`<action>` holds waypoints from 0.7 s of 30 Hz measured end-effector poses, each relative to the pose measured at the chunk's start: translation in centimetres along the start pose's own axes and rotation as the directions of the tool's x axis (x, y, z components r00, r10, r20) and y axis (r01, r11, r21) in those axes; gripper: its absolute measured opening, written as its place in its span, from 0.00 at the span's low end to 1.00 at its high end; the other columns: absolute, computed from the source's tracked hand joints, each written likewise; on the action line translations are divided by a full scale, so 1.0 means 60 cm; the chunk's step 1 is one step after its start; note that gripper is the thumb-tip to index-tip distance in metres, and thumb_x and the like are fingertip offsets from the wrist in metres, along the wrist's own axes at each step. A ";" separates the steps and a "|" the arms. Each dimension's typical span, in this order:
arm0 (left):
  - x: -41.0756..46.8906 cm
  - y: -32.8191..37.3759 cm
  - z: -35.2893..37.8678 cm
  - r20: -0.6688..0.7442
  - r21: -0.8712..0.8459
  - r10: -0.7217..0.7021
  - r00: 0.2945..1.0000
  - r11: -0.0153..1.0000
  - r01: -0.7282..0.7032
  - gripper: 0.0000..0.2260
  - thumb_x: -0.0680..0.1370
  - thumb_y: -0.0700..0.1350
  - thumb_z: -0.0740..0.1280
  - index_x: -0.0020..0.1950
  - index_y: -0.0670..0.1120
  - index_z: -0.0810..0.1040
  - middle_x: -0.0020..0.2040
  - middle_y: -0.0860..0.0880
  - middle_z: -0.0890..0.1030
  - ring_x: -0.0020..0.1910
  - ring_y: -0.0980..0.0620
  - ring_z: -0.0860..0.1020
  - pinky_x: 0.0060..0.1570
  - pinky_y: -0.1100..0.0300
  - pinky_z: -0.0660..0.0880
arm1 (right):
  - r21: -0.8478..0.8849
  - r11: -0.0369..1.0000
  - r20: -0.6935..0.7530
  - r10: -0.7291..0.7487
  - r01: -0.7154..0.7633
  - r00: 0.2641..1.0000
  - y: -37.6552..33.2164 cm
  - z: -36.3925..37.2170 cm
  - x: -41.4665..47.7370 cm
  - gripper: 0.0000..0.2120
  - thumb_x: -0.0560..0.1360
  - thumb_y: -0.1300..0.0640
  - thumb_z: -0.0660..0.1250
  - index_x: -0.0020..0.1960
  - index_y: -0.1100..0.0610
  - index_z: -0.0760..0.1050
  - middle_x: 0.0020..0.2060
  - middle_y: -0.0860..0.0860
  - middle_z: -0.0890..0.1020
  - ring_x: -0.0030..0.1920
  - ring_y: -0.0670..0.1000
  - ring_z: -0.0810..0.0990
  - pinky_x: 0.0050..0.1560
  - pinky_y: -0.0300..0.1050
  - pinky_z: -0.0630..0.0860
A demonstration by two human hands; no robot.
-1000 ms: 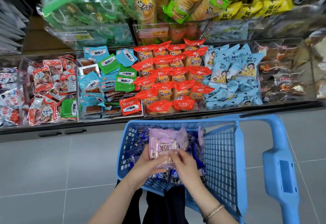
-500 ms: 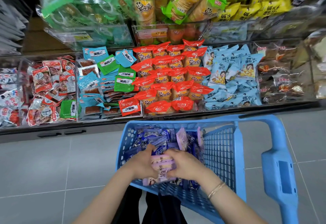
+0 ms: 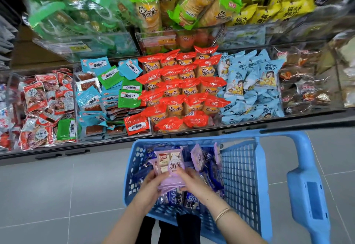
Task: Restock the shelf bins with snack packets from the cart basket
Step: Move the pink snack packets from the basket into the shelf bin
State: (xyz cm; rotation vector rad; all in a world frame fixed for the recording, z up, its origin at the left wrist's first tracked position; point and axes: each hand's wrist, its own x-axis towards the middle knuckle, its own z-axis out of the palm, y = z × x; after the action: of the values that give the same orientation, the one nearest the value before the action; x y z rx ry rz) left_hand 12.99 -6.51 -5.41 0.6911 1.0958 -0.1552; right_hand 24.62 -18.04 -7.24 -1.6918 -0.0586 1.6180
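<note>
Since half a second ago both hands have lifted the stack of purple packets (image 3: 170, 164) up from among the dark blue packets (image 3: 192, 199), and its printed face now tilts toward the camera. The left hand (image 3: 151, 184) holds the stack's lower left edge and the right hand (image 3: 194, 183) its lower right. Each grip is closed on the stack, with fingers curled round its edge. The stack sits over the near half of the blue cart basket (image 3: 240, 176), within its walls. More purple packets (image 3: 197, 157) stand on edge just right of it, among the blue ones. A thin bracelet (image 3: 222, 213) circles the right wrist.

Beyond the basket runs a row of clear shelf bins (image 3: 75, 98). Red-and-orange packets (image 3: 182, 90) lie in neat rows in the middle bin. Pale blue packets (image 3: 249, 86) fill the bin to its right, and flat blue and green packets (image 3: 107, 94) the one to its left. The cart handle (image 3: 307, 190) is at the right, above grey floor tiles (image 3: 57, 186).
</note>
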 end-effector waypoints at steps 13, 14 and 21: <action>-0.035 0.003 -0.147 -0.302 -0.082 0.020 0.953 0.996 -0.047 0.15 0.76 0.35 0.64 0.62 0.39 0.74 0.54 0.36 0.82 0.55 0.35 0.79 0.58 0.43 0.75 | -0.564 0.759 -0.534 -0.035 -0.325 0.845 0.052 -0.074 0.163 0.22 0.78 0.54 0.60 0.69 0.60 0.61 0.59 0.61 0.77 0.58 0.62 0.77 0.54 0.52 0.75; -0.041 0.003 -0.148 -0.302 -0.089 0.026 0.953 0.994 -0.055 0.15 0.76 0.35 0.64 0.63 0.39 0.74 0.55 0.36 0.81 0.55 0.35 0.79 0.58 0.43 0.75 | -0.532 0.785 -0.575 -0.060 -0.318 0.816 0.051 -0.072 0.161 0.18 0.80 0.55 0.57 0.67 0.60 0.64 0.55 0.62 0.79 0.54 0.62 0.79 0.50 0.52 0.76; -0.051 0.012 -0.108 -0.219 -0.106 0.036 0.975 0.992 -0.061 0.15 0.77 0.36 0.63 0.64 0.39 0.72 0.56 0.36 0.81 0.50 0.39 0.81 0.46 0.51 0.79 | -0.589 0.807 -0.487 -0.391 0.037 0.781 0.030 -0.051 0.029 0.14 0.81 0.53 0.57 0.62 0.58 0.72 0.29 0.45 0.76 0.27 0.48 0.75 0.27 0.42 0.71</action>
State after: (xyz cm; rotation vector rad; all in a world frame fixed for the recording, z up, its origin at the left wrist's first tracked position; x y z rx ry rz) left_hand 6.93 -2.80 -4.24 0.6433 1.2849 0.0249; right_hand 26.74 -19.87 -10.04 -2.4703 -0.4432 0.8579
